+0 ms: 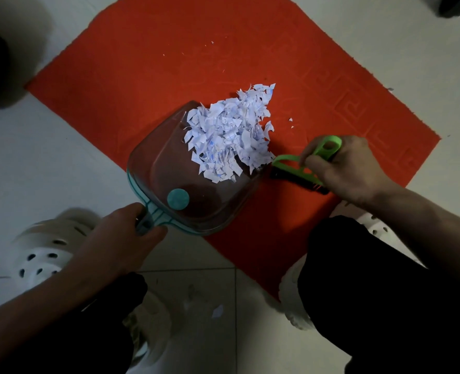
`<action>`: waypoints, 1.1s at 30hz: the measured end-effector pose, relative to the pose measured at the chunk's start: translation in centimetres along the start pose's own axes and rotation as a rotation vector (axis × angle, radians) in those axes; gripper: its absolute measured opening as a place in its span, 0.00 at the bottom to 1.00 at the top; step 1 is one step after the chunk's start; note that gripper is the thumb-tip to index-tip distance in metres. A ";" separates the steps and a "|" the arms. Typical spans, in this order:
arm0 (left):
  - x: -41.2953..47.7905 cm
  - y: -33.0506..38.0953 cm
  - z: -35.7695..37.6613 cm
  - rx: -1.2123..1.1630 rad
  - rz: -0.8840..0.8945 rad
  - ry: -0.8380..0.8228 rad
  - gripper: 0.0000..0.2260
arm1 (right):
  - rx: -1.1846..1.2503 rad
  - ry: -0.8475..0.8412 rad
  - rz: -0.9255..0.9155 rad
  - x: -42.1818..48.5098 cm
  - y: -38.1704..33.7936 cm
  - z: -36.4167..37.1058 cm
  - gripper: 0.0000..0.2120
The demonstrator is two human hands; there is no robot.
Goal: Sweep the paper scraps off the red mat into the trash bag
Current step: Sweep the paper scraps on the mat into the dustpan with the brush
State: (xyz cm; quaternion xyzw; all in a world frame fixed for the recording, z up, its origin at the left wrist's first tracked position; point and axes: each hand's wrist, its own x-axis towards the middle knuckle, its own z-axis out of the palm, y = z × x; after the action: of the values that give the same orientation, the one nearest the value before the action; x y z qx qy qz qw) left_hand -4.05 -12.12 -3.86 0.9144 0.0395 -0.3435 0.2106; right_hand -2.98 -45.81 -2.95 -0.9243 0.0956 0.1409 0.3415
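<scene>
I am seeing the red mat (142, 76) lying on the tiled floor (48, 147). A clear dustpan (169, 168) is sitting on it, holding most of the paper scraps (229, 130); some are spilling past its lip. My left hand (115, 238) is wrapping its handle; my right hand (347, 168) is clasping the green brush (299, 166) beside the pile.

Dim light, dark vignetted corners, soft edges
</scene>
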 end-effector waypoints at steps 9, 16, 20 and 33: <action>-0.1 0.2 0.0 -0.014 -0.010 -0.010 0.11 | -0.025 -0.137 -0.045 -0.1 0.0 0.4 0.09; -0.2 0.0 0.0 -0.009 -0.025 -0.020 0.11 | -0.015 0.046 -0.100 1.6 0.0 -1.1 0.09; -0.3 -0.1 0.0 -0.012 -0.022 -0.027 0.11 | -0.003 -0.049 -0.104 1.2 -0.4 -0.8 0.08; -0.3 0.5 0.1 0.007 0.020 -0.034 0.11 | -0.026 0.323 0.058 2.2 0.3 -0.6 0.08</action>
State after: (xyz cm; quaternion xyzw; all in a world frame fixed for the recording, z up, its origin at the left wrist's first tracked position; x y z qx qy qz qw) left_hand -4.21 -12.60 -3.58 0.9094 0.0255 -0.3573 0.2116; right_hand -0.85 -46.61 -3.36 -0.9362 0.1742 0.0012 0.3054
